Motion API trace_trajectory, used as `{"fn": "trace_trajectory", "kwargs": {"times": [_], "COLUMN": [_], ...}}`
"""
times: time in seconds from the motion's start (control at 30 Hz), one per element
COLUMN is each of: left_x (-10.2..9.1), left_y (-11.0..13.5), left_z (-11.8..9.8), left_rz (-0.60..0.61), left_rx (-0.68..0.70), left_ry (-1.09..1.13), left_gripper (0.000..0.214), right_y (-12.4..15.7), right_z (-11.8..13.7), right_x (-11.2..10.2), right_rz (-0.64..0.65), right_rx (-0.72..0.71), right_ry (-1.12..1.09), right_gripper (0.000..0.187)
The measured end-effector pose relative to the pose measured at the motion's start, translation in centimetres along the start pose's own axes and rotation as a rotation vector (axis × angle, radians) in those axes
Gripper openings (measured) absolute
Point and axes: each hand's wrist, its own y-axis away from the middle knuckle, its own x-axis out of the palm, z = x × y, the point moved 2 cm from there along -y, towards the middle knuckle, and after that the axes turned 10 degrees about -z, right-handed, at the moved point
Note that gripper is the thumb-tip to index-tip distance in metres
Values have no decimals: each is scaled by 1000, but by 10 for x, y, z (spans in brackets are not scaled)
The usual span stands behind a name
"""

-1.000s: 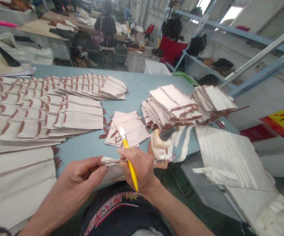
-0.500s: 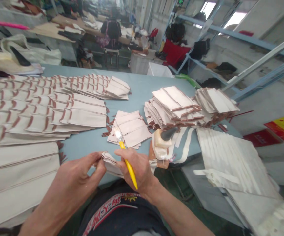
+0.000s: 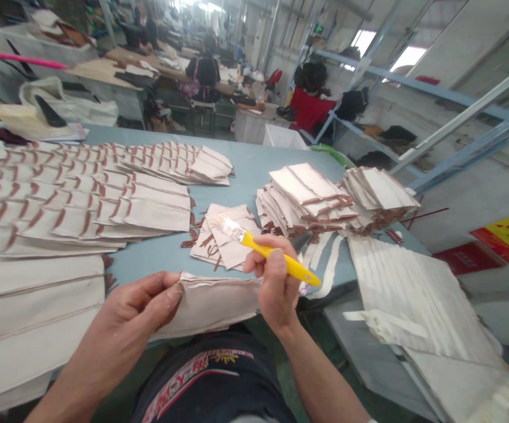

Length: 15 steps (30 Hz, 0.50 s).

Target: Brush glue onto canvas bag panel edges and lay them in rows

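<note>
Between the thumb and fingers of my left hand point(image 3: 148, 305) is pinched the left end of a folded off-white fabric panel point(image 3: 219, 302), at the table's near edge. My right hand point(image 3: 276, 276) is closed around a yellow-handled paintbrush point(image 3: 296, 267), its pale bristles pointing left over a small pile of off-white panels point(image 3: 232, 249). The right end of the folded panel lies against my right hand; whether those fingers also grip it I cannot tell. Behind this hand, the black tip of a glue container point(image 3: 301, 241) shows, the rest mostly hidden.
Overlapping rows of brown-edged panels point(image 3: 148, 208) cover the left of the blue-grey table point(image 3: 245, 153). Taller stacks point(image 3: 310, 188) stand at the right. White strips point(image 3: 331, 264) lie near the right edge, beside a lower surface with layered white material point(image 3: 417, 288). A person point(image 3: 204, 70) sits farther back.
My right hand has moved right and up with the paintbrush, whose handle has swung nearer level. The folded panel now stretches out between my hands. My left hand keeps its pinch.
</note>
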Motion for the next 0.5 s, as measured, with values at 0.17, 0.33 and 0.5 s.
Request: {"fn": "trace_trajectory", "kwargs": {"times": [0.17,0.33,0.5], "left_x": [-10,-6,-3], "left_y": [-5,-3,-4], "left_z": [13,15,22], "left_rz": [66,129,169], "left_rx": [-42,-90,-109], "left_ry": [27,36,86], "left_gripper": [61,69,65], "right_y": [-1,9,18], "right_z": [31,37,25], "right_x": [-14,-4,-6], "right_rz": [33,203,170], "right_rx": [273,184,-34], "right_ry": [-289,-275,-33], "right_gripper": [43,44,36]}}
